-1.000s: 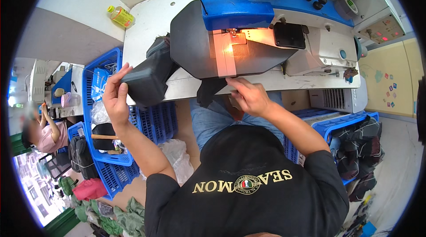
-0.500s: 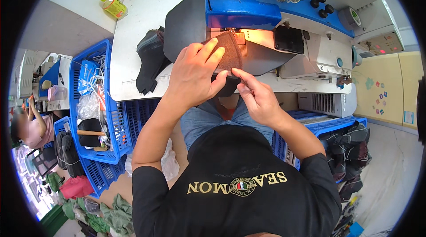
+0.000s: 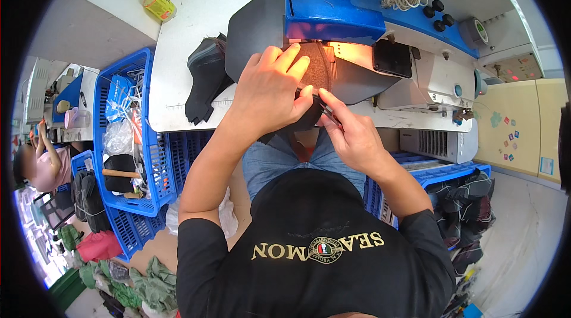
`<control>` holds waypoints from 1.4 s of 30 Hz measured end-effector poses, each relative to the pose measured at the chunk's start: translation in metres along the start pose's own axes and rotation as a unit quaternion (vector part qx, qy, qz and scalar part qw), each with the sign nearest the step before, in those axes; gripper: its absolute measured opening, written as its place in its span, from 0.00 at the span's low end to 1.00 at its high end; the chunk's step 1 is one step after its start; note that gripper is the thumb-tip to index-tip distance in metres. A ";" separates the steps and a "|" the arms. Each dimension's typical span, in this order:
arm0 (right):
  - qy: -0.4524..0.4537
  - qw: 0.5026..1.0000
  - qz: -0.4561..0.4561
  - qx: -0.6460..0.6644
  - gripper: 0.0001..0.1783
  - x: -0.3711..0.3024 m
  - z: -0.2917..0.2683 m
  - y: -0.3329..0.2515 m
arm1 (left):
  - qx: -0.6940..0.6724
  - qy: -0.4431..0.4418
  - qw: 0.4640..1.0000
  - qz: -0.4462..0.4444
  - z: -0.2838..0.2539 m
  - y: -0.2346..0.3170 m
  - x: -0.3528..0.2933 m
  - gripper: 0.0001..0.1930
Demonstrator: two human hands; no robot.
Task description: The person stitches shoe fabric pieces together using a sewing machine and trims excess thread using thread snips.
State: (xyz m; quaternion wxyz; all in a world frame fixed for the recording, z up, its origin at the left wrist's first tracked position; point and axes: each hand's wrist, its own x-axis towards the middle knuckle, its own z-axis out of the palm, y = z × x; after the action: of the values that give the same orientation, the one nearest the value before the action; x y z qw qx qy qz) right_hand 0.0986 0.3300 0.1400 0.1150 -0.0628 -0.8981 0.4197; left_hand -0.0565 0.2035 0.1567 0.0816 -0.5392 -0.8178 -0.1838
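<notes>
A brown textured fabric piece [image 3: 313, 74] with a dark edge lies under the lit needle area of a sewing machine with a blue arm [image 3: 336, 17]. My left hand [image 3: 267, 89] rests over it, fingers spread on the fabric and thumb at its near edge. Close by, my right hand [image 3: 352, 133] pinches the dark edge of the piece between thumb and forefinger. Dark material hangs below both hands over the table's front, and my left hand covers part of the work. To the left lies a stack of black cut pieces [image 3: 206, 80].
The white table [image 3: 172, 89] carries a dark plate around the machine [image 3: 256, 26]. A yellow-capped bottle [image 3: 159, 4] stands at the back left. A blue crate [image 3: 156, 169] with bags and a hammer sits left; bundled dark pieces [image 3: 464, 199] lie right. Another person sits far left.
My right hand has closed on the dark edge, which now shows raised between both thumbs. The fabric has turned slightly under the left hand. The whole view has shifted a little.
</notes>
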 end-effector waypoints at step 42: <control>0.009 0.963 -0.062 -0.261 0.22 0.028 -0.005 -0.011 | -0.094 -0.026 0.993 0.067 -0.007 -0.028 0.011 0.13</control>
State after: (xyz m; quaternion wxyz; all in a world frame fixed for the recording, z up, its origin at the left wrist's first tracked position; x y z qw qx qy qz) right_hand 0.0721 0.3326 0.1552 0.1288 -0.0387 -0.9775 0.1627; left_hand -0.0875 0.2006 0.1604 0.0211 -0.6024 -0.7610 -0.2400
